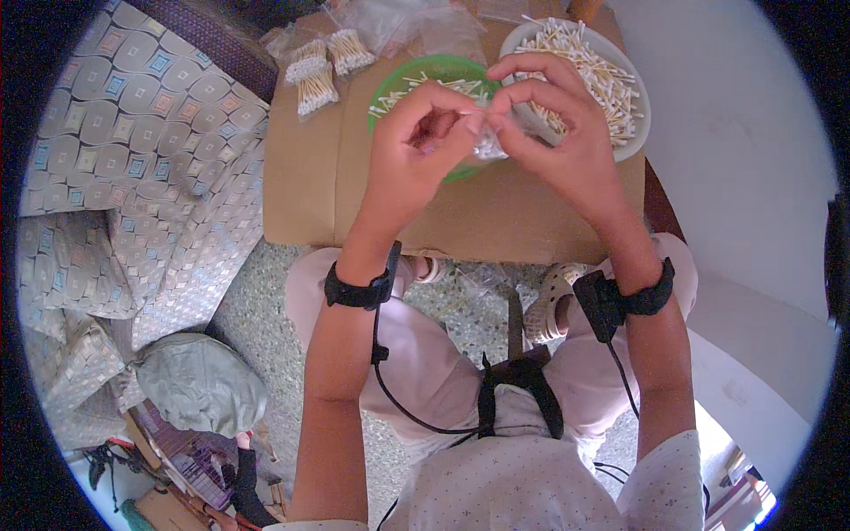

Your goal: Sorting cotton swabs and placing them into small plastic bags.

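Over the green bowl, my left hand and my right hand meet, thumbs and forefingers pinched together. Between them hangs a small clear plastic bag with white cotton-swab tips showing inside; its top edge is in my fingertips and mostly hidden by them. Loose cotton swabs lie in the green bowl behind my hands. Just beyond my right hand stands a white bowl, heaped with many wooden-stick cotton swabs.
Filled bags of swabs lie at the far left of the cardboard surface. Empty clear bags are piled at the back. A patterned cloth covers furniture to the left, and a white wall rises on the right.
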A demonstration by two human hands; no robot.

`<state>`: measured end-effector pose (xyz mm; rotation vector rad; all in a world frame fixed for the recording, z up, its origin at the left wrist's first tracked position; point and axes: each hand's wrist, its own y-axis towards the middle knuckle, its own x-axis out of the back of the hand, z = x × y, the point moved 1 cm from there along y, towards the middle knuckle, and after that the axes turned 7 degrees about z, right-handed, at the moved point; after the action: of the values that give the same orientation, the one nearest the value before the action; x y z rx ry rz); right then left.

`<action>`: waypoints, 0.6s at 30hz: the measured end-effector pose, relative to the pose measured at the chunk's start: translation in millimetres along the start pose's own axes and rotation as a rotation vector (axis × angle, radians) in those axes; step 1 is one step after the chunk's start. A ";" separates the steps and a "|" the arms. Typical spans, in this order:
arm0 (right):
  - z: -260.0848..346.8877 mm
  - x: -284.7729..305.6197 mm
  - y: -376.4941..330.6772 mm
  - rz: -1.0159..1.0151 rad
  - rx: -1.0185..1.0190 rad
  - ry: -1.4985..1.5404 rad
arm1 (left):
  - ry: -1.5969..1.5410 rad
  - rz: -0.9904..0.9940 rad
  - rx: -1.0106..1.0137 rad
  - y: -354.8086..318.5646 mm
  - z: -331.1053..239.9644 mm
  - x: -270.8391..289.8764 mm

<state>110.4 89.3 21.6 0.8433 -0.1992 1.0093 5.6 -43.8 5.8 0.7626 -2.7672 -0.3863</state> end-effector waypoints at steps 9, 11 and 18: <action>-5.5 -1.7 -1.0 -0.001 -0.056 0.053 | -0.113 -0.017 0.044 -0.4 0.1 -2.2; -6.1 -2.5 -0.5 0.003 -0.051 0.060 | -0.182 -0.046 0.048 -0.4 2.3 -1.8; -8.5 -4.7 -0.2 0.029 -0.028 0.070 | -0.133 -0.019 0.031 -0.3 2.6 -0.5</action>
<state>106.1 92.1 13.3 0.7809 -0.1662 1.0593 5.4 -43.2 3.2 0.7987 -2.8980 -0.4137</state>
